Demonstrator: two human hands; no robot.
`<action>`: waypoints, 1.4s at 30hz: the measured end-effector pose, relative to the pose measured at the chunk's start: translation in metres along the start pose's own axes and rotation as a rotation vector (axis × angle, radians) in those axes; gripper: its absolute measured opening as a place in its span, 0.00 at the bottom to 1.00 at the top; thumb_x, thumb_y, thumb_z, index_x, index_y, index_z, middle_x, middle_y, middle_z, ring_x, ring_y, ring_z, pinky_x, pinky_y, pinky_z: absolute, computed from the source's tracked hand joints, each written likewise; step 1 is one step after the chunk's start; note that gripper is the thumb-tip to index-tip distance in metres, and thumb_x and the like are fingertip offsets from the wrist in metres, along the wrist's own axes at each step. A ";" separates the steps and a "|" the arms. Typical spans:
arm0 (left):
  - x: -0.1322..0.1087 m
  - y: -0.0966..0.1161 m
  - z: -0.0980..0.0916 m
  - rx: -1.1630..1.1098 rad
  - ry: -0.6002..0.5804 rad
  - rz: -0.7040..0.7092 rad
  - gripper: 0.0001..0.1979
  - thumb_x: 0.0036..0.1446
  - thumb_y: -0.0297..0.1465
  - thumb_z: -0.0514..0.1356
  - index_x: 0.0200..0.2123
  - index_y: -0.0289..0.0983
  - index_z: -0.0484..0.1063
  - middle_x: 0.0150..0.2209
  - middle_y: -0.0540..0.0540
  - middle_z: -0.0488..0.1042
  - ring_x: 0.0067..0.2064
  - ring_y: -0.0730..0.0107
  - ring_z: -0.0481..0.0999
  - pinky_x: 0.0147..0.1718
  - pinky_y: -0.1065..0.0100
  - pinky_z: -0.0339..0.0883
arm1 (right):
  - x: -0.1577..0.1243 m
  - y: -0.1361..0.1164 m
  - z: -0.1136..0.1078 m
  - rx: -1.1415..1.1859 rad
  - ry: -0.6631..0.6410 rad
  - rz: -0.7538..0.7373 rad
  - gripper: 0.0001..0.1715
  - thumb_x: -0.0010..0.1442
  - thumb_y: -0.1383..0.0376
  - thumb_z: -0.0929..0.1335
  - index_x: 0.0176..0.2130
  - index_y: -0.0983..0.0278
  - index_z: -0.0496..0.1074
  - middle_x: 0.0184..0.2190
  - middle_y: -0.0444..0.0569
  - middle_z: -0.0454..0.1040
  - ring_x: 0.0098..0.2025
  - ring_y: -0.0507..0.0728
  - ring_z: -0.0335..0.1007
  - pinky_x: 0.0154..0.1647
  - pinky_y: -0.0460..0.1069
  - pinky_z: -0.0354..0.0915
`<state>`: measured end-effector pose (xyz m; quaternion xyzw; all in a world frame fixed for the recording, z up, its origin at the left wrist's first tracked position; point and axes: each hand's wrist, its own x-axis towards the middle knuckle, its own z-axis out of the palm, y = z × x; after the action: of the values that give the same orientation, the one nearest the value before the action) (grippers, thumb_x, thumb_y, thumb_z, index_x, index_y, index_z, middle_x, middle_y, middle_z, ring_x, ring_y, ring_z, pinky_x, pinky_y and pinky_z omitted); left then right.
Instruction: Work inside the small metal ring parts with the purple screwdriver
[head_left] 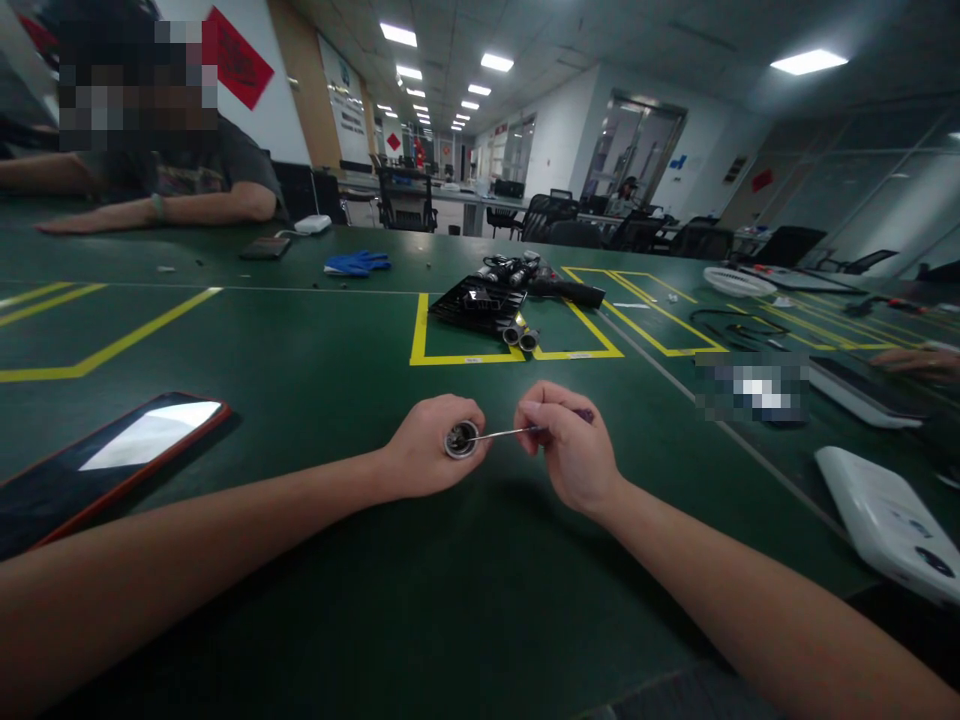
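Note:
My left hand (435, 450) is closed around a small round metal-rimmed part (461, 440), its open end facing right and toward me. Dark pieces show inside the rim, too small to make out. In my right hand (574, 445) is a screwdriver (499, 434) with a dark handle and a thin shaft. The shaft points left, and its tip reaches into the opening of the round part. Both hands are just above the green table (465, 620), and my fingers hide most of the part's body and much of the handle.
Beyond my hands, black parts (480, 305) and two round metal-rimmed pieces (521, 337) lie within yellow tape. A tablet-like device (112, 460) lies at left, a white device (889, 520) at right. Blue gloves (358, 263) lie farther back. A person (187, 180) sits across the table.

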<state>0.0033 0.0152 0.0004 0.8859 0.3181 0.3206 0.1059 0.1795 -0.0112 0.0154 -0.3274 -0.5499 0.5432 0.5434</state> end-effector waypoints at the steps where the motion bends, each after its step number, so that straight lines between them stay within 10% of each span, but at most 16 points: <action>1: 0.000 0.000 0.000 0.003 0.003 -0.001 0.07 0.51 0.32 0.56 0.26 0.34 0.65 0.25 0.49 0.69 0.26 0.74 0.68 0.24 0.73 0.61 | 0.000 -0.001 0.000 -0.014 0.002 -0.018 0.10 0.51 0.67 0.64 0.20 0.64 0.65 0.15 0.40 0.63 0.18 0.48 0.57 0.20 0.45 0.52; 42: 0.001 0.005 -0.002 -0.005 0.014 -0.032 0.06 0.50 0.30 0.57 0.25 0.34 0.65 0.24 0.50 0.68 0.24 0.76 0.66 0.23 0.74 0.59 | -0.001 0.005 0.005 0.092 0.057 0.051 0.09 0.50 0.68 0.64 0.19 0.64 0.65 0.15 0.40 0.63 0.18 0.48 0.58 0.20 0.45 0.52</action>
<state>0.0050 0.0118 0.0041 0.8781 0.3324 0.3258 0.1109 0.1742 -0.0119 0.0115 -0.3313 -0.5001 0.5721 0.5593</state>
